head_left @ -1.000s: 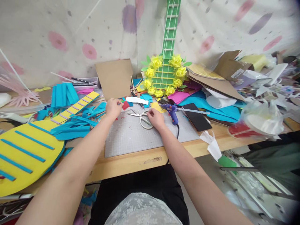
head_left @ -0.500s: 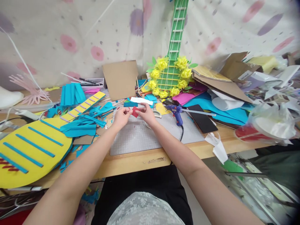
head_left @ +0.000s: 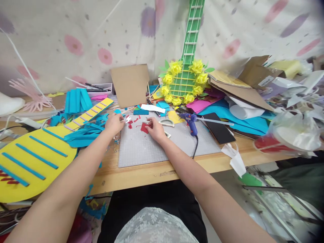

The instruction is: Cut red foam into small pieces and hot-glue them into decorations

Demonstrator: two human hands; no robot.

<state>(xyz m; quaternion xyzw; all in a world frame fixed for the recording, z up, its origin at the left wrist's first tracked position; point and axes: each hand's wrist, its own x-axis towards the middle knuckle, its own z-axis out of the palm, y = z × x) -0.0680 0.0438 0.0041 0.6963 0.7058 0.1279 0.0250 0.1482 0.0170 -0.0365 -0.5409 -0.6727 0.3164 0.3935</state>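
A small red piece of paper or foam (head_left: 144, 128) is pinched by my right hand (head_left: 156, 129), low over the grey cutting mat (head_left: 141, 157). My left hand (head_left: 114, 124) is at the mat's left edge, fingers drawn together beside thin, shiny whitish bits (head_left: 128, 119); whether it grips any of them I cannot make out. Small red scraps (head_left: 130, 126) lie between the two hands. Just right of my right hand are white-handled scissors (head_left: 167, 123), their blades hidden.
A blue glue gun (head_left: 191, 124) lies on the mat's right, next to a black phone (head_left: 220, 128). To the left sits a yellow guitar-shaped craft (head_left: 50, 152) with blue strips. A green one (head_left: 186, 79) with yellow flowers stands behind. Cardboard (head_left: 130, 86) leans at the back.
My hands have parted. The left one let go of the red piece and moved left to the mat's edge; the right one lowered the piece toward the mat, uncovering red scraps.
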